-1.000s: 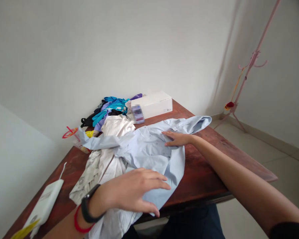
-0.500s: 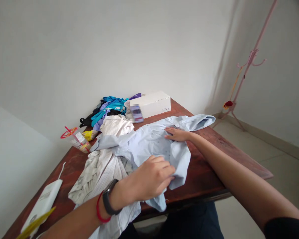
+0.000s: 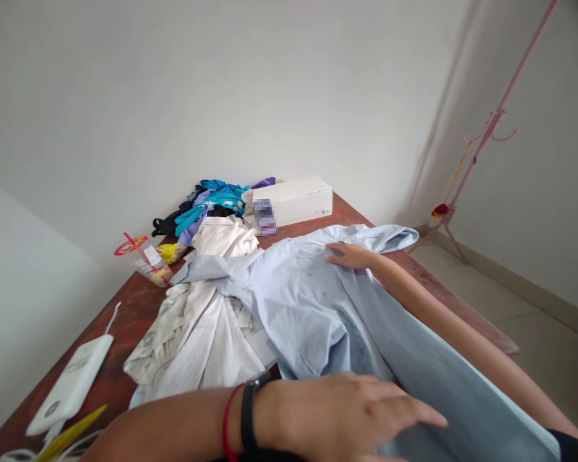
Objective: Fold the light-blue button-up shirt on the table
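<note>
A light blue shirt (image 3: 293, 282) lies spread over the table, its near part drawn toward me and down to the lower right. My right hand (image 3: 349, 255) rests on its upper part, fingers extended and pressing on the cloth. Close to the camera, my left hand (image 3: 347, 414) is over the near part of the shirt, one finger stretched to the right and apart from the others. Its lower fingers are cut off by the frame. Beneath the shirt's left side lie a white striped shirt (image 3: 221, 333) and a grey-patterned cloth (image 3: 157, 346).
Behind are a pile of blue, purple and black clothes (image 3: 214, 205) and a white box (image 3: 298, 199). A plastic cup with a straw (image 3: 151, 263), a yellow packet (image 3: 171, 252) and a white power bank (image 3: 72, 382) line the left side. A pink coat stand (image 3: 491, 128) stands right.
My left hand has moved toward me and to the right; its fingers have spread. The blue shirt's near part is now unfolded toward me. My right hand stays on the upper part.
</note>
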Tool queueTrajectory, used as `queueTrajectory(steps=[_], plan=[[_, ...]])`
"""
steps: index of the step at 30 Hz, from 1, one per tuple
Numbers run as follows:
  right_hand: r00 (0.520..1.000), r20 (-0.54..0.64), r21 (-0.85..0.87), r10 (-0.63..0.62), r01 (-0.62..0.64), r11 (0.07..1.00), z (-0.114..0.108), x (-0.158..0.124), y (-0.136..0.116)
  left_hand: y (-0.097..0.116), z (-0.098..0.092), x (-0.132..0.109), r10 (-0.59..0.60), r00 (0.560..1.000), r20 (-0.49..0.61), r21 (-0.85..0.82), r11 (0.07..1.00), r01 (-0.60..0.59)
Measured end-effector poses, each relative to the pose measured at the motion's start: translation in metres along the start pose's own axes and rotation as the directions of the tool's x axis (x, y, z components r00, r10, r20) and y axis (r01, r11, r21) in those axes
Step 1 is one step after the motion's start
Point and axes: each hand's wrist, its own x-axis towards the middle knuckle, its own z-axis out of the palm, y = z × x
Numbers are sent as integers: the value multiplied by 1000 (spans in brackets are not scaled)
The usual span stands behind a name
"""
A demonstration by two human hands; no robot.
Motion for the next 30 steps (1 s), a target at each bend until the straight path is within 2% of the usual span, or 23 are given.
queueTrajectory(steps=[2, 5, 8, 12, 15, 17, 20, 22, 26, 30], plan=[[1000, 12, -1, -4, 4, 1000, -2, 1, 5, 2, -12, -23, -52, 996, -78, 212, 975, 68], [999, 54, -9, 4, -4, 1000, -3, 0, 10, -3, -25, -59, -190, 966, -174, 482, 840, 251], [991, 122, -85, 50, -39, 996, -3, -2, 10, -14, -28, -87, -299, 916, -269, 594, 697, 402], [977, 191, -186, 89, -53, 981, -3, -7, 2, -28, -24, -107, -347, 861, -373, 566, 650, 507], [970, 217, -236, 109, -56, 970, -4, -8, -2, -38, -20, -115, -307, 839, -450, 523, 671, 526], [971, 207, -261, 117, -60, 964, -3, -6, -2, -49, -17, -122, -289, 809, -512, 452, 710, 540], [980, 151, -301, 128, -78, 951, 1, -3, 5, -69, -9, -132, -271, 726, -632, 345, 741, 576], [988, 90, -318, 126, -91, 944, 5, -2, 15, -82, -3, -138, -240, 689, -684, 325, 745, 583], [995, -70, -350, 71, -91, 932, 13, -2, 41, -93, 1, -142, -228, 687, -689, 308, 767, 563], [990, -136, -367, -32, -21, 930, 15, -3, 58, -85, -2, -136, -194, 637, -746, 275, 781, 560]])
